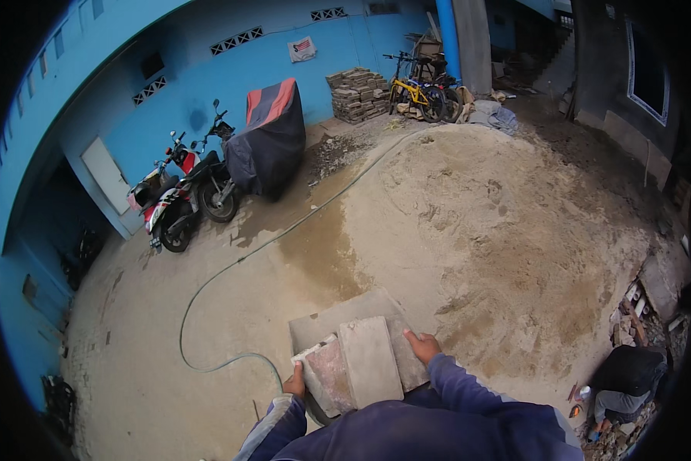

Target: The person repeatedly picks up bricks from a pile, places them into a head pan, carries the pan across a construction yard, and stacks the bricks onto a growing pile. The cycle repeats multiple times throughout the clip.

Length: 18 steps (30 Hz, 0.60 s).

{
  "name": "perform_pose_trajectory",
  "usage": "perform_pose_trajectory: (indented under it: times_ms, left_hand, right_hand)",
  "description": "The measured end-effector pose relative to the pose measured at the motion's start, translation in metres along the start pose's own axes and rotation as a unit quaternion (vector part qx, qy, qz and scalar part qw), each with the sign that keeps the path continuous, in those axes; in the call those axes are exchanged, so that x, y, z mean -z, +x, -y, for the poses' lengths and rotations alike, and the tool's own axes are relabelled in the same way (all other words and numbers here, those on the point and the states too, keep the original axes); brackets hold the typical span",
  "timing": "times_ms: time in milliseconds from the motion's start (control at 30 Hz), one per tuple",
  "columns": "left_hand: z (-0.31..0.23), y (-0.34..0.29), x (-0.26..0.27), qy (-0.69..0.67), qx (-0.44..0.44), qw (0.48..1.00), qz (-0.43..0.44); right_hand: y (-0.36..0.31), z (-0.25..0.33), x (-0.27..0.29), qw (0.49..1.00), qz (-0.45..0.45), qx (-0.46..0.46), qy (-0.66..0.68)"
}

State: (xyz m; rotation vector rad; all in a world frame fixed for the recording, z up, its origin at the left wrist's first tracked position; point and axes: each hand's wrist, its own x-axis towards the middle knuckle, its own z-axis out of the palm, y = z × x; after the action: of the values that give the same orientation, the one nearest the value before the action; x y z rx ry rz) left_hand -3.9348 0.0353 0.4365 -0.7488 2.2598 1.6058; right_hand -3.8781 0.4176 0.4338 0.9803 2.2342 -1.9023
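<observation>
A stack of slabs (370, 361) is gripped at both sides, close in front of the wearer's body.
The left hand (293, 383) is closed on the stack's left edge, thumb by the reddish slab (326, 374), though I can't tell how far its fingers reach underneath; the right hand (422, 347) grips the right edge of the wide grey board (353, 309) at the bottom; between the hands the pale slab (376, 346) lies on top, its long axis running away from the body, far end leaning a little left; the reddish slab beside it points much the same way; beyond the grip, well off on the blue wall (207, 77), a white cloth (302, 49) bears dark and red printing, too small to read from here.
</observation>
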Motion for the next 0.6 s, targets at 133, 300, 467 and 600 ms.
perform_pose_trajectory:
  times_ms: [133, 300, 467, 600]
  left_hand:
    - [-0.049, 0.076, 0.001, -0.012, 0.013, 0.999, -0.048]
    - [-0.106, 0.179, -0.011, -0.106, 0.024, 0.991, -0.076]
    - [-0.154, 0.311, -0.033, -0.089, 0.041, 0.993, -0.071]
    - [-0.231, 0.44, -0.056, -0.103, 0.009, 0.992, -0.067]
  right_hand:
    - [0.093, 0.074, -0.044, 0.999, -0.008, -0.019, -0.046]
    - [0.216, 0.145, -0.089, 0.995, 0.037, -0.027, -0.084]
    - [0.344, 0.197, -0.146, 0.994, 0.066, -0.025, -0.081]
    - [0.455, 0.264, -0.193, 0.995, 0.023, -0.026, -0.095]
